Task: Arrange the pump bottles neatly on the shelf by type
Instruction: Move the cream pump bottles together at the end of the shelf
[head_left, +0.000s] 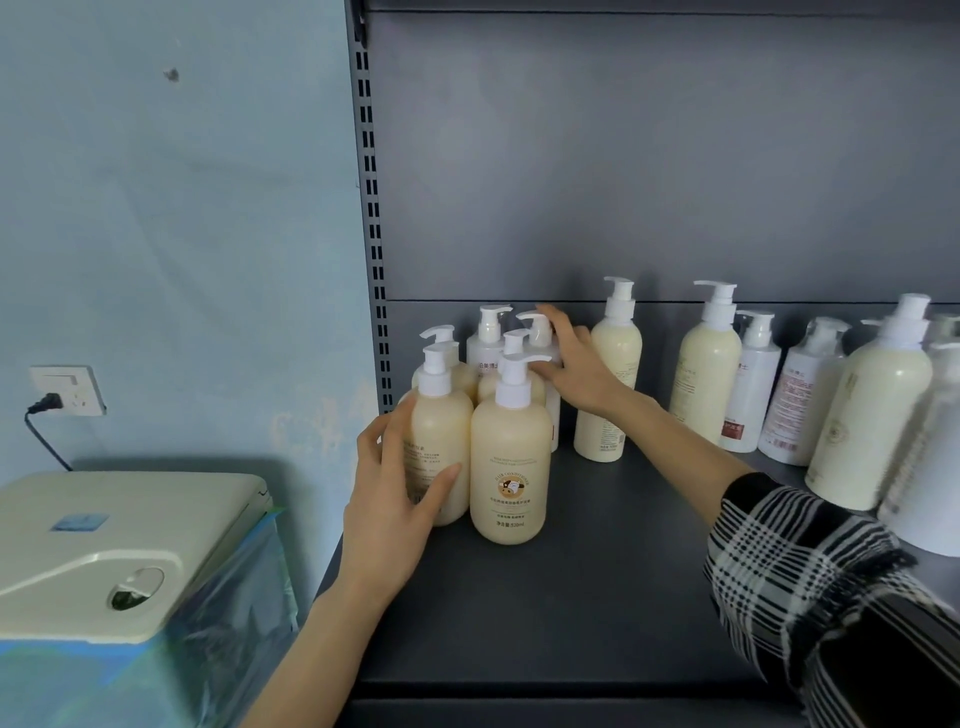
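The left hand grips a squat cream-coloured plastic pump bottle at the front left of a tight cluster on the dark grey metal shelf. Its thumb lies across the label side and the other fingers curl round the bottle's left flank. Just right of that thumb, close against the gripped bottle, stands a matching cream bottle with a cow label. Beyond the fingers are more cream bottles of the same kind and a white cylindrical pump bottle.

The right hand reaches in from a black-and-white plaid sleeve. Its fingers are nearly straight and spread, gripping nothing, and they rest against a second white bottle at the back right of the cluster. Just behind this wrist stands a tall slim cream pump bottle, apart from the cluster. Well to the right of those fingers is a loose row of mixed cream and white pump bottles.

Left of the left fingers, off the shelf, sit a beige plastic appliance lid and a white wall socket.
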